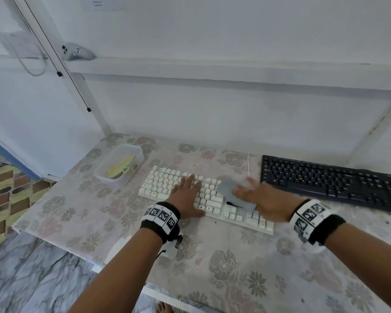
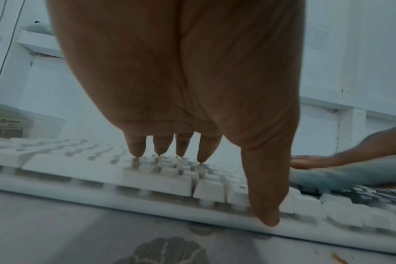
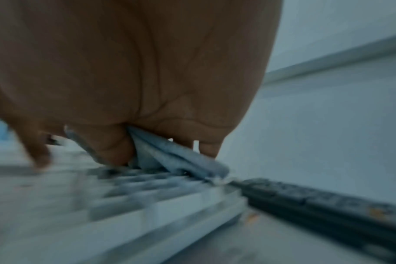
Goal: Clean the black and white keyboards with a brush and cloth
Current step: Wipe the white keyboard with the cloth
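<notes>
A white keyboard point(image 1: 167, 181) point(image 2: 102, 164) point(image 3: 147, 214) lies on the flowered table, with a black keyboard point(image 1: 325, 179) point(image 3: 328, 201) to its right. My left hand point(image 1: 187, 190) point(image 2: 181, 125) rests flat on the white keys, fingers straight, thumb at the front edge. Over the right part of the same keyboard, my right hand point(image 1: 257, 195) point(image 2: 317, 160) point(image 3: 147, 89) presses a grey cloth point(image 1: 228, 188) point(image 2: 350, 176) point(image 3: 170, 155); it is blurred. The cloth bunches up between its fingers. A yellow-green brush point(image 1: 120, 168) lies in a clear tub.
The clear plastic tub point(image 1: 131, 150) stands left of the white keyboard near the table's left edge. The table point(image 1: 212, 256) is covered in a floral sheet and backs onto a white wall with a shelf above. A thin white cable point(image 1: 248, 163) runs between the keyboards.
</notes>
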